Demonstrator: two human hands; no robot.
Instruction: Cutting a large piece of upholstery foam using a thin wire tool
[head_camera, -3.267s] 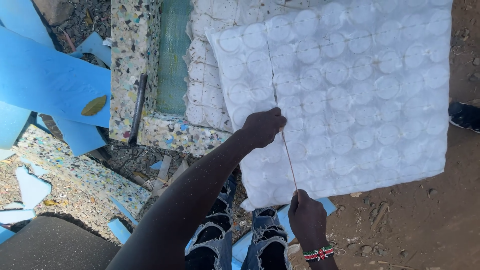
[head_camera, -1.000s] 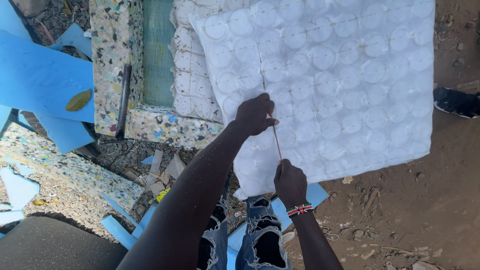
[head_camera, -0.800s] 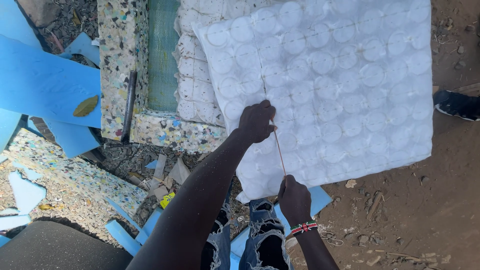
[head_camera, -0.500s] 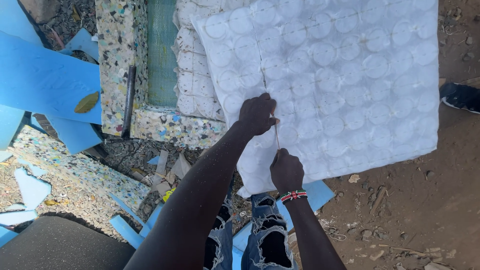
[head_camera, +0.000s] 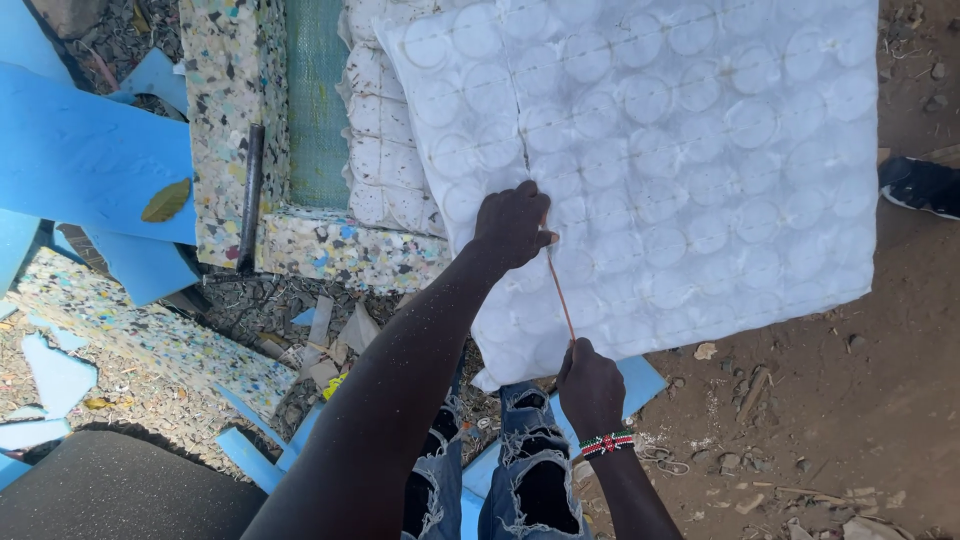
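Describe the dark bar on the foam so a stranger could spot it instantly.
Left of the white pocket-spring panel lies a speckled multicoloured foam frame. On its left strip rests a dark metal bar, long, thin and straight, unlike the blue foam offcuts beside it.

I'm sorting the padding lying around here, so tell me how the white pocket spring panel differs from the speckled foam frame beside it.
The white pocket spring panel is plain white with rows of round coil outlines; the speckled foam frame is flecked with many colours. The panel is a solid sheet, while the frame borders a green mesh strip. The left hand rests on the panel; the frame carries only a dark rod. Both lie flat.
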